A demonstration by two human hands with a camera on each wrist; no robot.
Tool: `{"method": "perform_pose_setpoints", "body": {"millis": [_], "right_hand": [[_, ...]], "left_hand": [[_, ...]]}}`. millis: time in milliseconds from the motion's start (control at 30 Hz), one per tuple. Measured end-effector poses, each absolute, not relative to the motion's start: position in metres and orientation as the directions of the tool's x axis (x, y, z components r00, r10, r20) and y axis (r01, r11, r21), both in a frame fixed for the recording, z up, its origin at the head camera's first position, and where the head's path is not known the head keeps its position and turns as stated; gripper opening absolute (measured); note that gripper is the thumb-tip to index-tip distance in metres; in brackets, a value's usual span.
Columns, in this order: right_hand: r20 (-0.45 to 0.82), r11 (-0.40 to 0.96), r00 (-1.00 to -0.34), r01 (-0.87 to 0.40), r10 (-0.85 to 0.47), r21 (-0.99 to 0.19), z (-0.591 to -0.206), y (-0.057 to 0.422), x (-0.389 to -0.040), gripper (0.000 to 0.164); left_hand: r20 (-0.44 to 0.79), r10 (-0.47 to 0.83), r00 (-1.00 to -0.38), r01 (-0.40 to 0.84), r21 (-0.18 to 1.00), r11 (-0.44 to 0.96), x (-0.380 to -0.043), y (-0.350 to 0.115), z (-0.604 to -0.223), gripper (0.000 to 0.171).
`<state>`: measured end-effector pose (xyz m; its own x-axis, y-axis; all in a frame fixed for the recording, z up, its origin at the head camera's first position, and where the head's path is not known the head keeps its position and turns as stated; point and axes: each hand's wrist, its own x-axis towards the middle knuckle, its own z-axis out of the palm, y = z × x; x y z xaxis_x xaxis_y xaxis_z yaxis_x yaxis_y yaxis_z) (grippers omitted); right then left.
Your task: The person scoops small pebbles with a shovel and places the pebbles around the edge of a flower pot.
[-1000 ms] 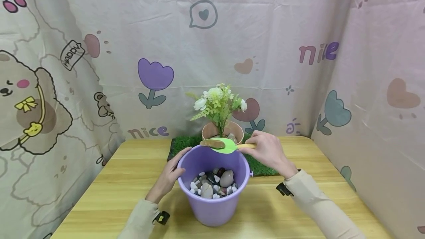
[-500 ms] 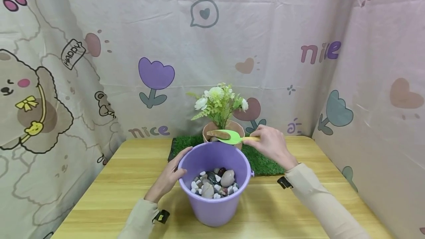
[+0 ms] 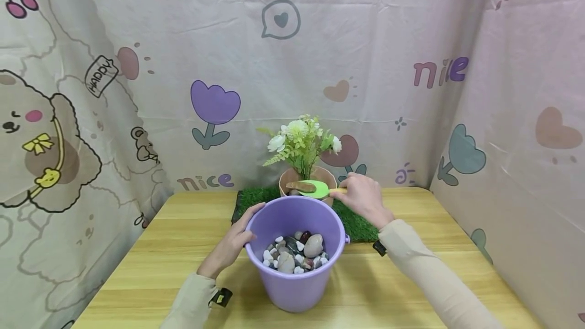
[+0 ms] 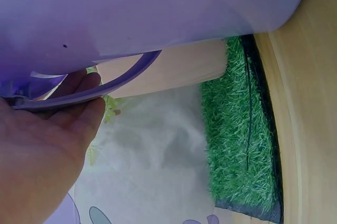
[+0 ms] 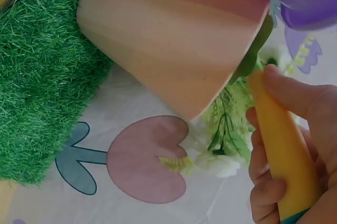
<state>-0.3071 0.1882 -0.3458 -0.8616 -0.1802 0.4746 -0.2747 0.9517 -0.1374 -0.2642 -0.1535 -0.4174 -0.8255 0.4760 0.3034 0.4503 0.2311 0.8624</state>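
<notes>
My left hand (image 3: 230,242) grips the left rim of a purple bucket (image 3: 294,291), thumb over the edge. In the left wrist view, the bucket's purple handle (image 4: 129,76) passes along its fingers. Several white, grey and dark pebbles (image 3: 297,255) lie inside the bucket. My right hand (image 3: 363,198) holds the yellow handle of a garden trowel (image 3: 320,190) with a green blade. Toward the blade's tip is a brown oblong shape, and I cannot tell whether it is a stone. The blade is at the mouth of a peach flower pot (image 5: 168,39) behind the bucket.
White flowers with green leaves (image 3: 301,138) rise from the pot. Under it lies a mat of artificial grass (image 3: 358,225) on the wooden table (image 3: 173,248). A printed curtain (image 3: 292,65) hangs behind and at both sides.
The trowel has moved from above the bucket's far rim back to the pot's mouth, then slightly left with my right hand. My left hand keeps its place on the bucket.
</notes>
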Motion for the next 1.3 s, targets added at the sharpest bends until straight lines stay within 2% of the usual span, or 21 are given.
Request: {"method": "perform_pose_setpoints", "body": {"millis": [133,400,767,1067,1300], "right_hand": [[0.502,0.961,-0.842,-0.268,-0.198,-0.069,-0.35,0.18,-0.311,0.031],[0.621,0.945,-0.724,-0.314,-0.3,0.09,-0.358,0.167,-0.314,0.035],[0.645,0.885,-0.613,-0.388,-0.456,0.256,-0.35,0.172,-0.312,0.026],[0.625,0.894,-0.643,-0.373,-0.443,0.25,-0.343,0.184,-0.31,0.028],[0.639,0.917,-0.666,-0.359,-0.384,0.177,-0.336,0.19,-0.312,0.027]], "left_hand": [[0.305,0.481,-0.822,0.45,0.865,0.221,-0.264,-0.154,-0.417,0.075],[0.334,0.463,-0.821,0.475,0.85,0.228,-0.263,-0.154,-0.42,0.074],[0.354,0.441,-0.825,0.484,0.845,0.228,-0.262,-0.151,-0.422,0.073],[0.352,0.44,-0.826,0.478,0.852,0.214,-0.264,-0.15,-0.424,0.073],[0.353,0.433,-0.829,0.475,0.854,0.213,-0.264,-0.15,-0.423,0.073]]}}
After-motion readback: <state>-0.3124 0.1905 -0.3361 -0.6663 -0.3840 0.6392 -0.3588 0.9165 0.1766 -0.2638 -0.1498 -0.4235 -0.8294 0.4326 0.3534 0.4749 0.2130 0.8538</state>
